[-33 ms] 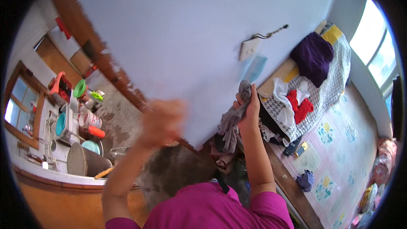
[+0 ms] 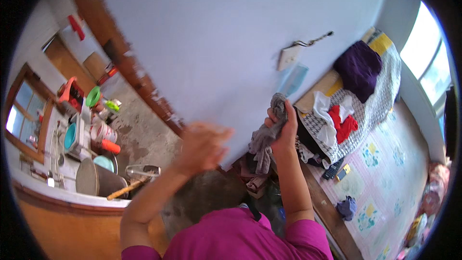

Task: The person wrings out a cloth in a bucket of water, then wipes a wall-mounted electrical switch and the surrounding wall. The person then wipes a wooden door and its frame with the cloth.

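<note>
Gripping a bunched grey cloth (image 2: 262, 139), the right hand (image 2: 286, 127) sits just right of centre in the frame, fingers wrapped round the top while the rest dangles below. The left hand (image 2: 204, 147), nearer the middle, is super blurry; I can't see anything in it and honestly can't tell if it's open or closed. As for progress, I'd say one piece is in hand and that's about it: the cloth's crumpled, not folded.

Plenty is lying loose, too. On the bed (image 2: 385, 173) at right, there's a purple cloth (image 2: 358, 70) heaped on a patterned blanket (image 2: 392, 72), with white cloth (image 2: 323, 118) and red cloth (image 2: 341, 124) below it, plus a small blue-grey bundle (image 2: 346, 208) lower down on the floral cover. Plain pale wall (image 2: 216, 43) fills the upper middle. Over at lower left, a big pot (image 2: 108, 183) stands on a cluttered table (image 2: 62, 205), with damp-looking concrete floor (image 2: 144, 135) beyond it.
</note>
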The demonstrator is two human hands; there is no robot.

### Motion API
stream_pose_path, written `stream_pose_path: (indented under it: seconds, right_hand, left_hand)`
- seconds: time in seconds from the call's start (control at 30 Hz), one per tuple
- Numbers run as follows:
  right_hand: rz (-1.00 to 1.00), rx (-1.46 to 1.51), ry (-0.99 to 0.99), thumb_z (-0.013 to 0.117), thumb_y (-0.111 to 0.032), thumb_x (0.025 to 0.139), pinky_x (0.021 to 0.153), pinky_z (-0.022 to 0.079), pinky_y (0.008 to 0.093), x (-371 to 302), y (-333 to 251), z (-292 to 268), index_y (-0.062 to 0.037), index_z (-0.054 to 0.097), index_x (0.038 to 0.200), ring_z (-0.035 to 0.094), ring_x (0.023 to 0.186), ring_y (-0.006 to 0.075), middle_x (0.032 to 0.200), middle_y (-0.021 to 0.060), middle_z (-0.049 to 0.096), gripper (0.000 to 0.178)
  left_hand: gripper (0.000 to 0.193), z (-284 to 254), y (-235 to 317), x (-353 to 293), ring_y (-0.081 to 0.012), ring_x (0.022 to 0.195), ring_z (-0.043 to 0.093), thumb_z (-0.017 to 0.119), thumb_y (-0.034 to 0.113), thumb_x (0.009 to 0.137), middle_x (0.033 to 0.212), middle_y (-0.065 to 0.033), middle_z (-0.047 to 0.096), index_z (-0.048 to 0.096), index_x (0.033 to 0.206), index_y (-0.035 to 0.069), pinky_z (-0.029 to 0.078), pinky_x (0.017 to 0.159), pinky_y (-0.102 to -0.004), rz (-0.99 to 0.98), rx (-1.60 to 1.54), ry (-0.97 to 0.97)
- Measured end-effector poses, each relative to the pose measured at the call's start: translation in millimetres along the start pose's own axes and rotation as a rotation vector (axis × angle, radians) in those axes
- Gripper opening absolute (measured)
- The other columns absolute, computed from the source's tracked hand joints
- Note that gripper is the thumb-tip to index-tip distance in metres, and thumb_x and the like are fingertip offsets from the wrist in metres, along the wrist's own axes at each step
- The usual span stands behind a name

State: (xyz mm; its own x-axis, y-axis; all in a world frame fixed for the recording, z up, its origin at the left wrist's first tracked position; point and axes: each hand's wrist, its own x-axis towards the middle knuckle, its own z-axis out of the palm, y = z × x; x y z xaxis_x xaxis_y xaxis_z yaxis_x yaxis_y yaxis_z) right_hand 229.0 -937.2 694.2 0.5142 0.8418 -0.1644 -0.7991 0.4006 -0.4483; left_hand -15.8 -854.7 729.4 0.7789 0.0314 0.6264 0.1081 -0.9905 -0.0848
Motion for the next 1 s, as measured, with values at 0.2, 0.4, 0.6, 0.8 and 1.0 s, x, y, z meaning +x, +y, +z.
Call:
stream_pose_path:
  seconds: [0.2, 0.4, 0.6, 0.8, 1.0]
  right_hand:
    - [-0.092, -0.104, -0.491, 0.056, -0.017, 0.101, 0.060, 0.048, 0.0273, -63, 57, 80, -0.0122, 0.045, 0.143, 0.057, 0.081, 0.0123, 0.110, 0.0034, 0.057, 0.044]
    - [-0.551, -0.796, -0.844, 0.064, -0.006, 0.097, 0.091, 0.047, 0.0289, -85, 104, 121, -0.0040, 0.057, 0.126, 0.057, 0.108, 0.0149, 0.113, 0.0088, 0.063, 0.030]
    - [-0.960, -1.493, -1.187, 0.072, -0.021, 0.091, 0.108, 0.039, 0.0489, -103, 130, 144, -0.0095, 0.069, 0.112, 0.052, 0.124, 0.0362, 0.127, 0.0139, 0.062, 0.024]
    - [-0.845, -1.336, -0.834, 0.064, -0.011, 0.094, 0.106, 0.037, 0.0421, -100, 131, 101, -0.0063, 0.067, 0.112, 0.050, 0.123, 0.0316, 0.128, 0.0132, 0.062, 0.019]
    - [-0.429, -1.456, -0.608, 0.064, -0.018, 0.100, 0.078, 0.053, 0.0357, -113, 103, 33, -0.0057, 0.072, 0.102, 0.064, 0.094, 0.0258, 0.102, 0.0111, 0.069, 0.015]
  left_hand:
    - [0.064, 106, 72, -119, -0.0280, 0.119, 0.060, 0.071, 0.041, 0.096, 0.132, -0.0142, 0.062, 0.049, 0.144, 0.005, 0.050, 0.100, -0.0425, -0.970, -1.197, -0.389]
    - [0.047, 61, 51, -165, -0.0239, 0.126, 0.059, 0.043, 0.045, 0.109, 0.140, -0.0070, 0.059, 0.050, 0.145, 0.016, 0.051, 0.102, -0.0480, -1.180, -1.995, 0.143]
    - [0.061, -35, 32, -149, -0.0244, 0.139, 0.047, 0.047, 0.051, 0.104, 0.153, -0.0049, 0.047, 0.037, 0.153, 0.018, 0.045, 0.110, -0.0490, -0.946, -2.172, 0.747]
    - [0.036, -117, -2, -114, -0.0239, 0.112, 0.066, 0.063, 0.011, 0.099, 0.125, -0.0112, 0.066, 0.054, 0.133, 0.001, 0.054, 0.096, -0.0405, -1.390, -1.375, 1.033]
    - [0.034, -228, -113, 22, -0.0202, 0.116, 0.061, 0.062, 0.014, 0.101, 0.126, -0.0096, 0.066, 0.058, 0.131, -0.001, 0.045, 0.103, -0.0359, -0.466, -0.347, 0.903]
